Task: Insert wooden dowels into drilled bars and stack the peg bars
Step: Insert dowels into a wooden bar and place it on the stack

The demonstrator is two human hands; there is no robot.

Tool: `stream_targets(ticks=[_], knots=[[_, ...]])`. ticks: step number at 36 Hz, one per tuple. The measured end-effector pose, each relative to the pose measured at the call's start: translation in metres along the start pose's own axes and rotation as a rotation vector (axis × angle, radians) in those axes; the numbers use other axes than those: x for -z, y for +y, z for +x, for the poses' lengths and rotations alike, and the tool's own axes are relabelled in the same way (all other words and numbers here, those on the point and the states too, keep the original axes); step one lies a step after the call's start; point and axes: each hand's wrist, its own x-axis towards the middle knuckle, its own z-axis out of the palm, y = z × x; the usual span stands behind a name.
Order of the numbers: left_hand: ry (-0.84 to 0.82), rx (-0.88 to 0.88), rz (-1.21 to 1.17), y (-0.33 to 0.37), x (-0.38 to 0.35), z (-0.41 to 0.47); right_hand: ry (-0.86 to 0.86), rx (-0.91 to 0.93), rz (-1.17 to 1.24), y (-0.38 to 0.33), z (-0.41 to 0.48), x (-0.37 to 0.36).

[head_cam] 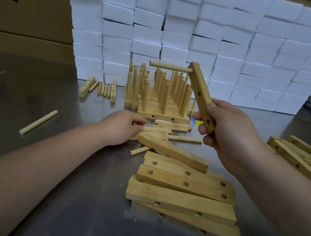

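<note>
Nearest, a loose pile of drilled bars lies on the metal table. Beyond it, the left hand rests on the loose dowels, fingers bent over them; whether they grip one cannot be told. The right hand is raised above the table, fingers and thumb clamped on the lower end of a held bar with one dowel seated in its top hole. Behind stand the stacked peg bars, then a wall of white foam blocks.

Steel table bears drilled bars, loose dowels, foam blocks
</note>
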Motion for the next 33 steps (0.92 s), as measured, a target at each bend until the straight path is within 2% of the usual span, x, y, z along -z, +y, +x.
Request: stream_targets(ticks=[5, 11, 19, 23, 28, 33], knots=[[0.031, 0.003, 0.045, 0.002, -0.002, 0.001, -0.013, 0.003, -0.014, 0.001, -0.002, -0.002], [-0.014, 0.05, -0.04, 0.003, -0.002, 0.004, -0.023, 0.011, -0.006, 0.001, -0.003, -0.002], [0.026, 0.048, -0.076, 0.006, -0.002, 0.001, -0.025, 0.012, -0.01, 0.002, -0.002, -0.003], [0.149, 0.013, -0.07, 0.012, 0.002, -0.001, 0.007, 0.011, 0.011, 0.003, -0.001, -0.002], [0.341, -0.098, -0.293, 0.031, 0.016, -0.008, 0.054, -0.023, 0.075, 0.002, 0.002, 0.0], [0.395, -0.235, -0.35, 0.057, 0.021, -0.021, 0.053, -0.036, 0.107, 0.0, 0.002, -0.001]])
